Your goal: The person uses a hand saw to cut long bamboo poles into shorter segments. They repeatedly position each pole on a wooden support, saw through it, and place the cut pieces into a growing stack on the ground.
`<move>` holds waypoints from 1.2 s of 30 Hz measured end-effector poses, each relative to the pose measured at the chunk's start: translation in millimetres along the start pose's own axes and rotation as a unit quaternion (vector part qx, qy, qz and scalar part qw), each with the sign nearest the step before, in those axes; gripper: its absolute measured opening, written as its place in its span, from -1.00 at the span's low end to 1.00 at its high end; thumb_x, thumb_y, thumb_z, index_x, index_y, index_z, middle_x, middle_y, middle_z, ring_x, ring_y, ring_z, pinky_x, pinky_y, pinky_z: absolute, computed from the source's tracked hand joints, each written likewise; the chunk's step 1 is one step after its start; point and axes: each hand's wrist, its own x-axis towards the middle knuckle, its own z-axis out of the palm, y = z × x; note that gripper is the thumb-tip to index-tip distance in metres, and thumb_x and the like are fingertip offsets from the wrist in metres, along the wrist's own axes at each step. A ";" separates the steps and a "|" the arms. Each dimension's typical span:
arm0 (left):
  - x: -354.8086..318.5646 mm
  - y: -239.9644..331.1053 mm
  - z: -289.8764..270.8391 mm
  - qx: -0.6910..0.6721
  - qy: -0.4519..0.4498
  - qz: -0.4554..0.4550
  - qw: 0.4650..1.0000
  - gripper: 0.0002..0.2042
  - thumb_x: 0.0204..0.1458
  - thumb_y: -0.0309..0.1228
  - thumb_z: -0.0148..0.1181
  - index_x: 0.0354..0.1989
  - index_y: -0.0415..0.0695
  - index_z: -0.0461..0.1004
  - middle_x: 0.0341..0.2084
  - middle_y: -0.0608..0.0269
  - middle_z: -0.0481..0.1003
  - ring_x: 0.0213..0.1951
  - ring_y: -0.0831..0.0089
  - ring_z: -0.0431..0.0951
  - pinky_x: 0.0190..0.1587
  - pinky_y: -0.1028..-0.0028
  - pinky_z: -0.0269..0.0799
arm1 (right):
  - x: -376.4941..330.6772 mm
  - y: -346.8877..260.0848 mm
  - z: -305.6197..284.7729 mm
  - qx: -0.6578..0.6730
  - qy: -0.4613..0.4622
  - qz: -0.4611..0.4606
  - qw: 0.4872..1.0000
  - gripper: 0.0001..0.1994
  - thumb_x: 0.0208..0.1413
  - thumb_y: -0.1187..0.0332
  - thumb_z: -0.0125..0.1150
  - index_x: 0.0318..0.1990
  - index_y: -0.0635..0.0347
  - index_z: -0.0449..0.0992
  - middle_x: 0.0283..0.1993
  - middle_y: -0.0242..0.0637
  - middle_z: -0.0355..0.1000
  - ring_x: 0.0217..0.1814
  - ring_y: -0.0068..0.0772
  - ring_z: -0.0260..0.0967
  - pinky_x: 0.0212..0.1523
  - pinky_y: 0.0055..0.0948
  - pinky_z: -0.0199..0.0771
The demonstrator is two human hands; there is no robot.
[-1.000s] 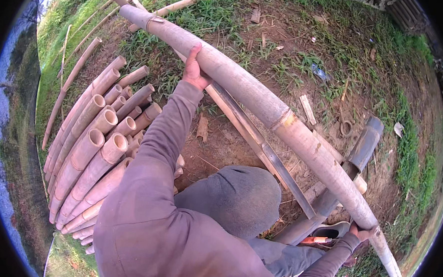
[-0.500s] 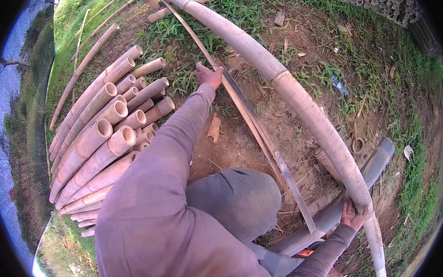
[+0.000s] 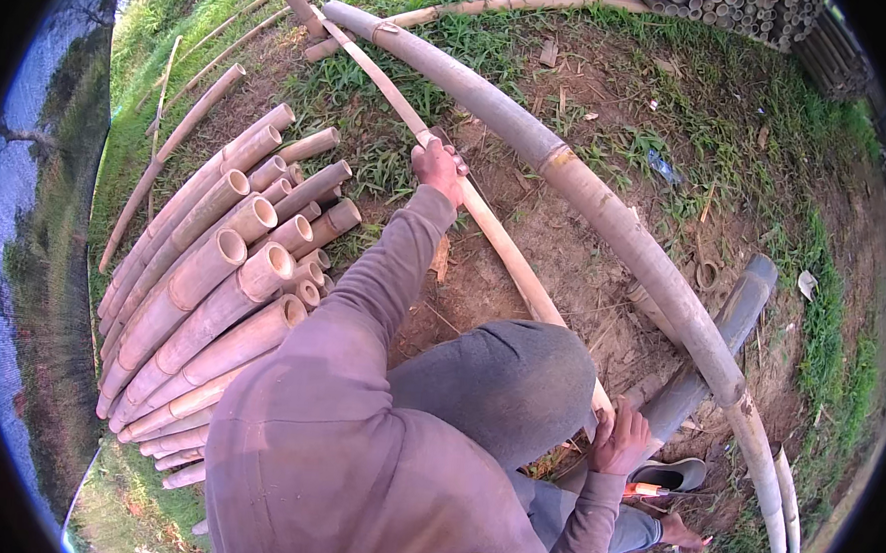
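Observation:
A long split bamboo strip [image 3: 509, 250] runs slantwise in front of me, its pale face upward. My left hand [image 3: 439, 168] is closed around it at its upper part, with the far end reaching toward the top of the view. Near my knee, my right hand [image 3: 622, 439] is closed on the strip's near end. To the right of the strip lies a thick whole bamboo pole [image 3: 607, 200], crossing over a dark grey pole [image 3: 714, 356] on the ground. Below my right hand is a thing with an orange handle [image 3: 644, 489], beside a grey shoe [image 3: 675, 474].
A heap of cut bamboo poles [image 3: 203, 264] lies to my left, open ends toward me. More bamboo is stacked [image 3: 737, 14] at the far right. A blue net [image 3: 38, 255] hangs along the left edge. Bare soil and grass surround the poles.
My right hand has left the thick pole and moved left onto the strip's near end. My left hand has shifted slightly nearer and right. The strip has turned, showing its pale face.

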 end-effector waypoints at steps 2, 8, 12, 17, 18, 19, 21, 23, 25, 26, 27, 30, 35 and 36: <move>-41.0 -7.5 13.4 0.008 -0.002 -0.012 1.000 -0.89 0.46 -0.33 -0.05 -0.08 -0.01 0.17 -0.40 0.33 0.30 -0.55 0.55 0.28 -0.55 0.44 0.31 | -10.8 0.1 -21.1 -0.070 0.052 -0.003 0.996 -0.48 0.39 0.09 0.01 0.34 0.24 0.47 0.04 -0.02 0.53 0.11 0.08 0.46 0.33 0.04 0.32; -151.8 -35.7 9.4 0.005 -0.193 -0.105 0.976 -0.81 0.39 -0.36 0.07 0.00 -0.08 0.19 -0.24 0.17 0.45 -0.29 0.25 0.60 -0.20 0.10 0.69 | -36.4 39.6 -74.6 -0.122 0.154 -0.028 0.980 -0.40 0.38 -0.05 0.07 0.32 0.27 0.47 0.00 -0.06 0.51 0.01 0.04 0.45 0.12 0.00 0.32; -129.0 -22.5 -22.6 0.013 -0.165 -0.239 0.957 -0.71 0.42 -0.16 0.09 0.10 -0.06 0.28 -0.06 0.06 0.55 -0.10 0.11 0.65 0.07 -0.05 0.62 | -54.3 87.0 -67.5 -0.110 0.138 -0.005 0.984 -0.43 0.36 -0.12 0.17 0.22 0.20 0.55 -0.10 -0.11 0.51 -0.05 0.03 0.46 0.02 -0.04 0.33; -56.7 -5.4 -5.7 0.024 -0.175 -0.092 0.980 -0.71 0.42 -0.31 0.01 0.20 -0.15 0.26 -0.05 0.03 0.54 -0.02 0.07 0.66 0.09 -0.04 0.64 | -62.5 85.0 -20.5 0.068 0.075 0.023 0.995 -0.53 0.40 -0.04 0.19 0.14 0.20 0.58 -0.13 -0.05 0.52 -0.10 0.05 0.48 -0.01 -0.06 0.35; -58.3 -0.8 -0.4 0.056 -0.181 -0.057 0.980 -0.73 0.41 -0.37 -0.01 0.19 -0.17 0.26 -0.06 0.02 0.53 -0.02 0.07 0.66 0.08 -0.03 0.65 | -61.0 85.2 -16.2 0.052 0.099 0.018 0.994 -0.51 0.38 -0.05 0.20 0.14 0.21 0.59 -0.14 -0.04 0.51 -0.10 0.06 0.47 -0.01 -0.05 0.34; -58.8 -2.2 -1.0 0.057 -0.169 -0.073 0.981 -0.74 0.40 -0.42 -0.03 0.19 -0.18 0.25 -0.07 0.02 0.53 -0.03 0.07 0.67 0.07 -0.03 0.66 | -61.7 88.8 -19.3 0.019 0.106 0.015 0.994 -0.51 0.38 -0.05 0.20 0.14 0.21 0.58 -0.14 -0.04 0.50 -0.10 0.07 0.46 -0.01 -0.05 0.34; -67.6 -4.9 -7.3 0.061 -0.145 -0.102 0.982 -0.74 0.38 -0.50 -0.06 0.19 -0.20 0.24 -0.09 0.01 0.53 -0.05 0.07 0.68 0.05 -0.02 0.68 | -60.9 93.5 -37.4 -0.044 0.119 0.012 0.992 -0.51 0.38 -0.05 0.18 0.14 0.21 0.58 -0.14 -0.04 0.49 -0.10 0.08 0.45 -0.01 -0.04 0.34; -87.9 -3.5 0.2 0.074 -0.182 -0.115 0.974 -0.75 0.33 -0.55 -0.03 0.14 -0.21 0.24 -0.08 -0.01 0.52 -0.05 0.08 0.68 0.06 -0.02 0.69 | -72.4 119.5 -45.5 -0.060 0.137 0.001 0.989 -0.53 0.41 -0.03 0.12 0.16 0.18 0.56 -0.16 -0.10 0.48 -0.09 0.06 0.44 -0.02 -0.06 0.34; -106.6 -8.1 11.0 0.094 -0.217 -0.097 0.967 -0.75 0.31 -0.58 -0.01 0.12 -0.21 0.23 -0.06 -0.02 0.52 -0.04 0.08 0.68 0.07 0.00 0.70 | -82.8 136.3 -51.8 -0.016 0.105 0.030 0.994 -0.53 0.42 -0.04 0.10 0.16 0.18 0.56 -0.15 -0.10 0.48 -0.09 0.07 0.44 0.00 -0.05 0.34; -119.0 -3.7 18.0 0.097 -0.216 -0.084 0.968 -0.76 0.29 -0.59 0.02 0.09 -0.20 0.23 -0.05 -0.01 0.51 -0.02 0.10 0.68 0.08 0.02 0.71 | -82.5 138.8 -56.2 -0.012 0.102 0.038 0.994 -0.52 0.43 -0.04 0.07 0.17 0.18 0.56 -0.12 -0.08 0.48 -0.08 0.08 0.43 0.02 -0.03 0.33; -121.8 -6.3 15.2 0.084 -0.211 -0.088 0.970 -0.76 0.29 -0.59 0.02 0.09 -0.20 0.23 -0.05 -0.01 0.52 -0.01 0.10 0.67 0.08 0.02 0.71 | -80.6 143.1 -63.4 -0.032 0.099 0.033 0.994 -0.52 0.43 -0.04 0.07 0.17 0.19 0.55 -0.10 -0.07 0.48 -0.06 0.08 0.43 0.03 -0.03 0.33; -136.4 -6.1 11.1 0.066 -0.221 -0.108 0.967 -0.74 0.29 -0.60 0.03 0.10 -0.20 0.20 -0.04 0.00 0.51 0.00 0.10 0.67 0.10 0.05 0.71 | -79.1 159.5 -85.8 -0.066 0.103 0.028 0.992 -0.48 0.44 -0.08 0.04 0.20 0.20 0.54 -0.03 -0.03 0.48 0.03 0.13 0.44 0.12 0.01 0.33; -191.8 -24.6 24.7 0.034 -0.287 -0.151 0.945 -0.73 0.30 -0.62 0.03 0.11 -0.19 0.19 -0.03 -0.01 0.51 0.06 0.08 0.66 0.13 0.05 0.70 | -105.8 214.2 -100.1 -0.060 0.116 0.072 0.989 -0.41 0.46 -0.12 -0.03 0.28 0.25 0.49 0.07 0.04 0.49 0.10 0.18 0.46 0.14 0.06 0.41; -197.1 -28.4 24.9 0.028 -0.297 -0.156 0.942 -0.73 0.30 -0.62 0.02 0.11 -0.18 0.18 -0.02 -0.01 0.50 0.07 0.08 0.65 0.14 0.05 0.70 | -110.1 221.1 -102.4 -0.075 0.112 0.069 0.988 -0.41 0.46 -0.11 -0.03 0.28 0.25 0.49 0.07 0.05 0.48 0.10 0.19 0.47 0.14 0.07 0.41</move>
